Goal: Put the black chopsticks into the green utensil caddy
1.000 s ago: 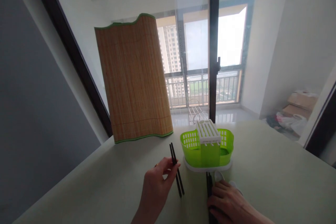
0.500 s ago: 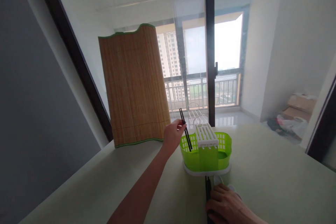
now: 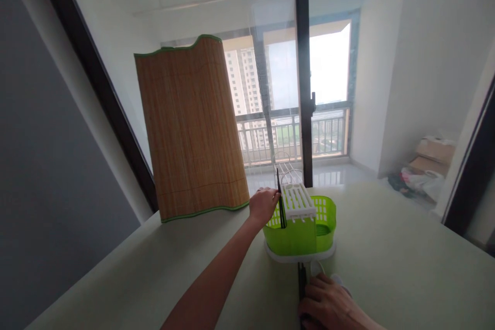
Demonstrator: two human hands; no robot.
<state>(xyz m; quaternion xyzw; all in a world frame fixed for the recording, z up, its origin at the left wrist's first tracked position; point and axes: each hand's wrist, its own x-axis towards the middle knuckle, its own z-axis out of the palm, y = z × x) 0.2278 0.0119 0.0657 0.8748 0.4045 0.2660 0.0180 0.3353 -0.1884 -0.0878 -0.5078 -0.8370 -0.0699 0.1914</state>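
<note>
A green basket (image 3: 296,240) with a white base stands on the table, a white slatted rack (image 3: 297,200) across its middle. My left hand (image 3: 265,205) is closed on black chopsticks (image 3: 282,211), held upright with their lower ends inside the basket's left part. In front of the basket, my right hand (image 3: 325,303) has its fingers curled over more black chopsticks (image 3: 302,281) lying on the table. White spoons (image 3: 317,269) lie beside that hand, partly hidden by it.
A bamboo mat (image 3: 193,134) with green edging stands upright at the left back of the table (image 3: 386,258). Behind is a glass door with a dark frame (image 3: 304,72). Cardboard and bags (image 3: 429,165) lie on the floor beyond, at right.
My left hand has moved slightly right, and its chopsticks stand steeper, close against the white rack. My right hand stays over the chopsticks on the table. The whole view has shifted slightly.
</note>
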